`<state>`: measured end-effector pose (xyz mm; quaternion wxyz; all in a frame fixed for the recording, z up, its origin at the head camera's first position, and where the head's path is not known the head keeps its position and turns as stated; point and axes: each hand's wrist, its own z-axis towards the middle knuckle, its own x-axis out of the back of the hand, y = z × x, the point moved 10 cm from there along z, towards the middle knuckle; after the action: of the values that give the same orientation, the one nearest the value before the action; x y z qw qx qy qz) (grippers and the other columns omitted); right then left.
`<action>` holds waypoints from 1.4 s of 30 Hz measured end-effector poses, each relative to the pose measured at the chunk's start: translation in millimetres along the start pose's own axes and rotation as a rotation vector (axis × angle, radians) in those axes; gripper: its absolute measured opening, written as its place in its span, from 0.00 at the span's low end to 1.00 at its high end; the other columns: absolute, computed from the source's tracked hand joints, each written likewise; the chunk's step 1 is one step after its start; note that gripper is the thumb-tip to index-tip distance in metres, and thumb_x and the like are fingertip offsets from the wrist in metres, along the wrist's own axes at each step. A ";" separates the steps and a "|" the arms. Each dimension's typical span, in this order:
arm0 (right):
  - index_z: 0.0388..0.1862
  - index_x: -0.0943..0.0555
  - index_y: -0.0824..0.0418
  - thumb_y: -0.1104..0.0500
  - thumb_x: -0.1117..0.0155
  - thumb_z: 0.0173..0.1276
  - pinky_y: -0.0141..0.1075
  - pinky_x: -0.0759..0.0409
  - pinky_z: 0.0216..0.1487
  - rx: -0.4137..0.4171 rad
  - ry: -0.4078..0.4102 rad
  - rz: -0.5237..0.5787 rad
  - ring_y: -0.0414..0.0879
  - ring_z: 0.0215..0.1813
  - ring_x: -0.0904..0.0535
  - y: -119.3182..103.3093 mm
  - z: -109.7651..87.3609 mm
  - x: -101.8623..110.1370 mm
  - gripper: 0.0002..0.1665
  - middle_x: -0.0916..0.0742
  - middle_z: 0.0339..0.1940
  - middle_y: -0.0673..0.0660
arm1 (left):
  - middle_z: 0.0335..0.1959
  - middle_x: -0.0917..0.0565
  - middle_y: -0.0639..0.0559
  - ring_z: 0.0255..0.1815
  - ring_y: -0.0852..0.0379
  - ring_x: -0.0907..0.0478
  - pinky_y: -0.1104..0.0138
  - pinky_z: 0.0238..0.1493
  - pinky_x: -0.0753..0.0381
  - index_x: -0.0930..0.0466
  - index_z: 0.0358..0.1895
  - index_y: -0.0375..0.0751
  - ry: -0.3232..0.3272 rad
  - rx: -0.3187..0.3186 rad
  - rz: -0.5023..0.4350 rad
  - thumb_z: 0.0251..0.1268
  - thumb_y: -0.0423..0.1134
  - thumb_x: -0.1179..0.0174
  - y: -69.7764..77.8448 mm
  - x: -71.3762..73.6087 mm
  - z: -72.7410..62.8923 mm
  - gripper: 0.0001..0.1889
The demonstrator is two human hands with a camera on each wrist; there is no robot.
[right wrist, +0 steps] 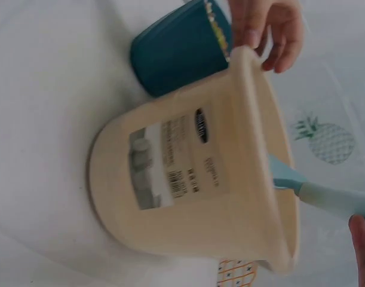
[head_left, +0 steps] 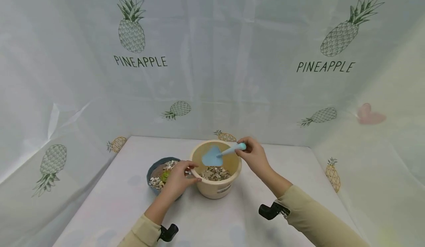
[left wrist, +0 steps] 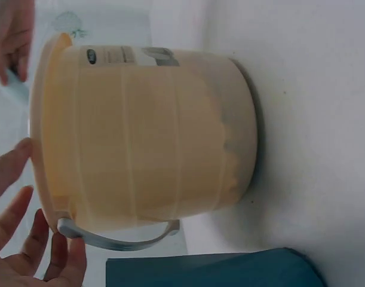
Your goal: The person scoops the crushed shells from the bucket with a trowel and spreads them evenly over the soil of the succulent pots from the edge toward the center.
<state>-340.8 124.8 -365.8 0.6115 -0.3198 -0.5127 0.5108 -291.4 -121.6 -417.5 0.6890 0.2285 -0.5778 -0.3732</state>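
A cream bucket (head_left: 212, 192) stands on the table, with loose brown and whitish bits (head_left: 217, 174) at its bottom. My right hand (head_left: 254, 155) grips the handle of a light blue toy shovel (head_left: 212, 157), whose blade hangs inside the bucket above the bits. With thumb and fingers at the near-left rim, my left hand (head_left: 177, 177) holds the bucket. The left wrist view shows those fingertips beside the bucket's grey carry handle (left wrist: 119, 244). Behind my left hand sits a dark blue tub (head_left: 150, 171) filled with white, brown and green pieces, partly covered by that hand.
The white table (head_left: 265, 225) ends at a hanging sheet (head_left: 232, 84) printed with pineapples, which also closes off both sides. A black wrist camera (head_left: 169, 233) is on the left sleeve and another camera (head_left: 269, 211) on the right.
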 end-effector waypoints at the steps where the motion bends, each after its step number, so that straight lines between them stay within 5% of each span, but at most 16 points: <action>1: 0.50 0.23 0.68 0.69 0.34 0.65 0.35 0.18 0.45 -0.013 -0.011 -0.019 0.53 0.47 0.18 4.4 1.1 -2.5 0.14 0.19 0.48 0.63 | 0.44 0.22 0.48 0.44 0.51 0.25 0.56 0.47 0.21 0.17 0.49 0.39 0.001 -0.006 0.002 0.48 0.36 0.23 1.0 0.5 0.2 0.22; 15: 0.44 0.21 0.67 0.71 0.30 0.60 0.37 0.18 0.39 0.019 -0.297 -0.229 0.48 0.41 0.19 34.6 11.0 -48.6 0.14 0.18 0.36 0.55 | 0.37 0.22 0.58 0.43 0.55 0.25 0.56 0.47 0.24 0.13 0.30 0.47 -0.038 -0.086 0.103 0.47 0.38 0.24 8.8 -1.5 7.3 0.07; 30: 0.33 0.19 0.62 0.72 0.27 0.56 0.33 0.24 0.33 0.147 -0.547 -0.316 0.42 0.33 0.25 29.6 14.2 -62.2 0.11 0.16 0.31 0.52 | 0.37 0.24 0.57 0.42 0.56 0.25 0.58 0.46 0.23 0.13 0.29 0.44 -0.082 -0.053 0.096 0.47 0.38 0.24 6.2 -5.0 12.0 0.07; 42: 0.37 0.19 0.63 0.68 0.25 0.56 0.36 0.22 0.36 0.119 -0.521 -0.279 0.44 0.35 0.21 34.8 19.9 -55.9 0.12 0.15 0.33 0.51 | 0.38 0.23 0.57 0.42 0.56 0.25 0.58 0.47 0.22 0.12 0.30 0.43 -0.093 -0.041 0.099 0.47 0.38 0.24 6.1 -6.9 11.9 0.07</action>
<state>-367.5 78.4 -409.1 0.5412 -0.0678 -0.6604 0.5161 -301.8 -111.1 -414.5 0.6834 0.1680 -0.6121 -0.3608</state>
